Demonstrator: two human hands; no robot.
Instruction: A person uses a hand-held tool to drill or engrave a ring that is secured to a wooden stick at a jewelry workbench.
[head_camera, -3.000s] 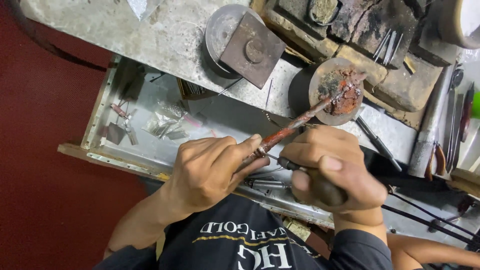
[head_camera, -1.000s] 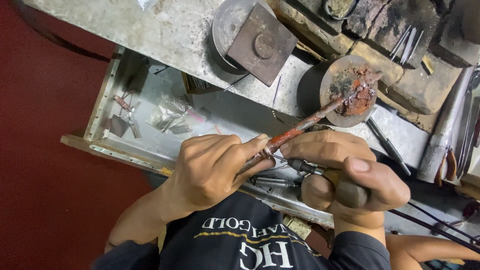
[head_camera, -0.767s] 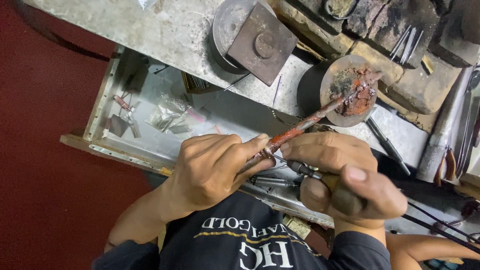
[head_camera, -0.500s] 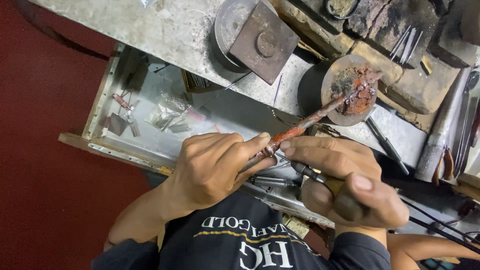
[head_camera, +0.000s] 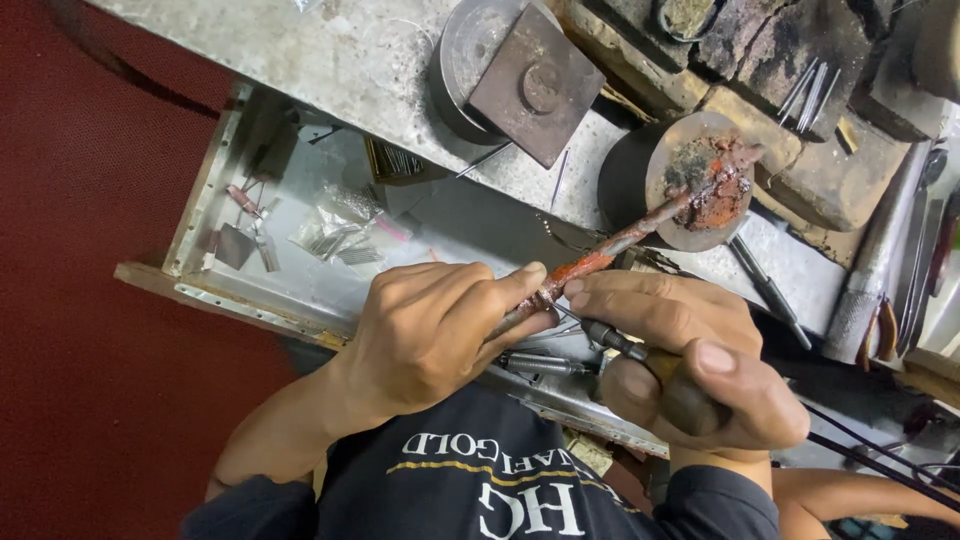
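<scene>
Fingers (head_camera: 500, 290) of the left hand (head_camera: 425, 335) are pinching closed around a long rust-red stick (head_camera: 600, 255), bracing it so its far end is resting on the round pad (head_camera: 700, 180) caked with reddish residue. The right hand (head_camera: 700, 370) is wrapping shut around a dark-handled tool (head_camera: 640, 360), its metal tip meeting the stick just beside the left thumb; what the tip is touching is too small to tell. Below, an open metal drawer (head_camera: 300, 290) is holding small packets and bits. On the desk (head_camera: 340, 60), a square block (head_camera: 535, 85) on a round tin and loose rods are crowding the far side.
</scene>
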